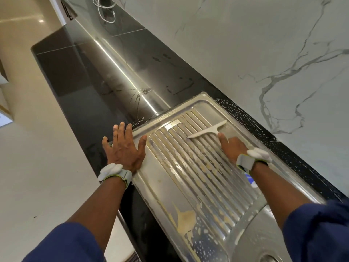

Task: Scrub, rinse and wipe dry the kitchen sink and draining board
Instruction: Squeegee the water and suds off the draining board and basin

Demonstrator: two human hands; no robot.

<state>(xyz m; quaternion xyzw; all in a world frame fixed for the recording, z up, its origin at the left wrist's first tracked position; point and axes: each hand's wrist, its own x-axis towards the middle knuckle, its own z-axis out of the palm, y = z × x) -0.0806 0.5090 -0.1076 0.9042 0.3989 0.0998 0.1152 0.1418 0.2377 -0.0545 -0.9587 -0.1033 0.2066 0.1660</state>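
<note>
right hand (233,148) grips squeegee (206,131), handle hidden; sink (261,234) cut off

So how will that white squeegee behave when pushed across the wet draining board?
The white squeegee looks thin and plastic, so it is probably light and fairly stiff. On the soapy draining board it should glide easily, though the ridges may make it skip.

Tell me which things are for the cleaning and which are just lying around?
For the job: squeegee, held by the right hand; soapy draining board; sink; left hand, flat at the board's edge.

Just lying about: white cable at the far end of the black worktop.
</note>
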